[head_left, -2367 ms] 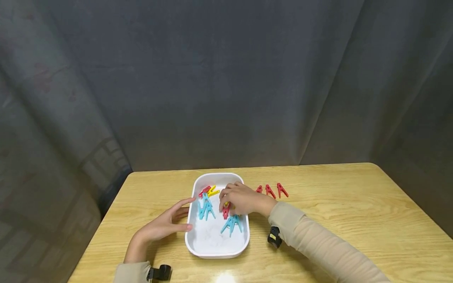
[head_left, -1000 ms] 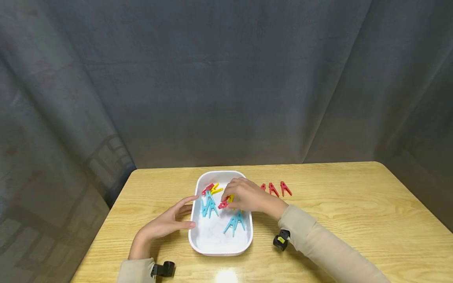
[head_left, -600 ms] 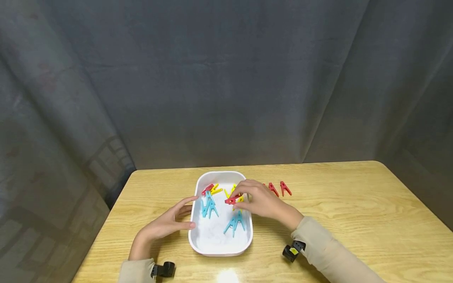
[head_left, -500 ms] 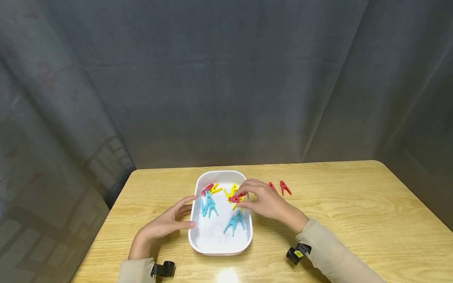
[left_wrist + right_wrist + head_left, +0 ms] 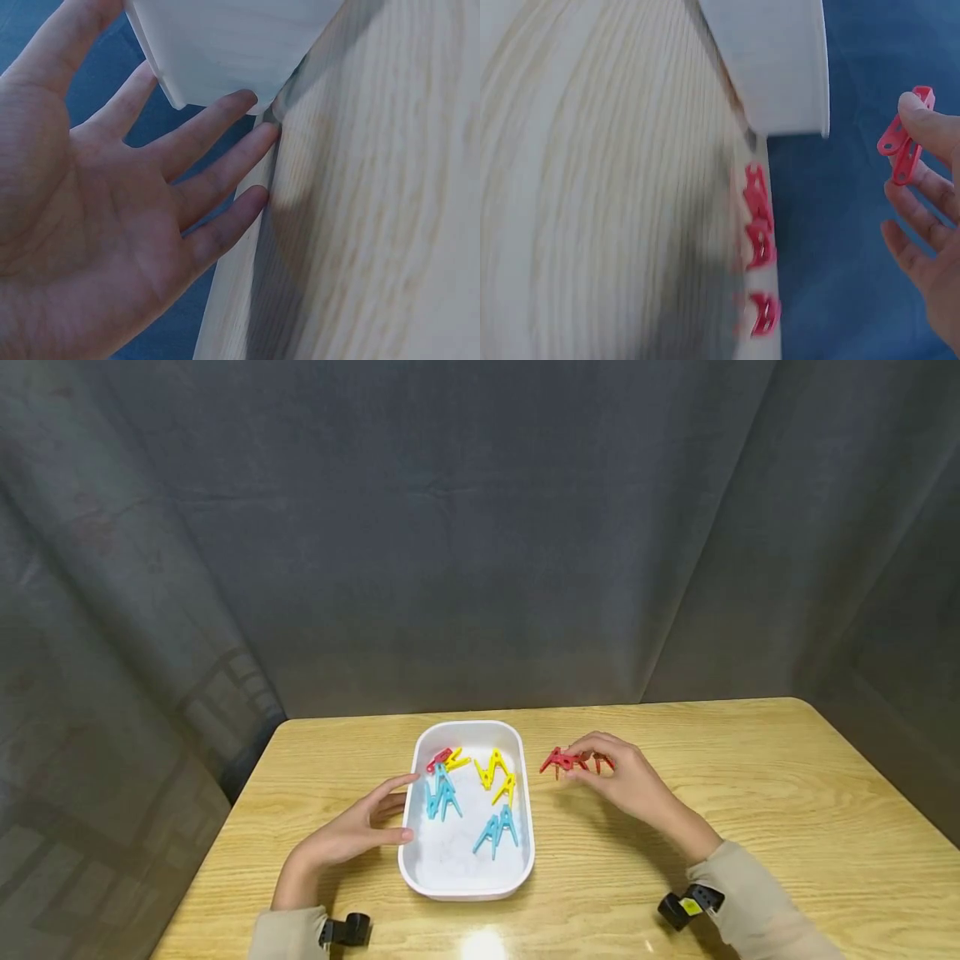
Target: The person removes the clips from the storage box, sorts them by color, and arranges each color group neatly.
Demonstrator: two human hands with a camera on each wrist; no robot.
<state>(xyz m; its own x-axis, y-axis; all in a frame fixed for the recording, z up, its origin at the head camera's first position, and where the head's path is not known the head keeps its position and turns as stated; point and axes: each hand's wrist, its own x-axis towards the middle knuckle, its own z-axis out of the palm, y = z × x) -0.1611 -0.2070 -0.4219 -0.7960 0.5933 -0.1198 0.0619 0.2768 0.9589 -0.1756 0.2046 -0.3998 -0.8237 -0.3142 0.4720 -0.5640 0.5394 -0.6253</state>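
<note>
My right hand (image 5: 630, 781) pinches a red clothespin (image 5: 567, 762) between thumb and fingers, just above the table to the right of a white tray (image 5: 467, 893). The right wrist view shows that same clothespin (image 5: 906, 166) raised, with the other red clothespins (image 5: 760, 247) in a row on the tabletop. My left hand (image 5: 352, 831) rests beside the tray's left wall, thumb and forefinger against its rim, fingers spread. Inside the tray lie several light-blue clothespins (image 5: 447, 797), several yellow clothespins (image 5: 496, 762) and a red clothespin (image 5: 441, 760) at the back left.
A wooden table (image 5: 750, 802) carries everything, its far edge meeting a grey curtain (image 5: 465, 568). The tray wall stands between its contents and the red row. A small black wrist camera (image 5: 690, 906) is strapped at the right sleeve, another black camera (image 5: 347, 930) at the left.
My right hand has picked a red clothespin from among the yellow ones and carried it out over the tray's right wall to the red row. The left hand has stayed at the tray.
</note>
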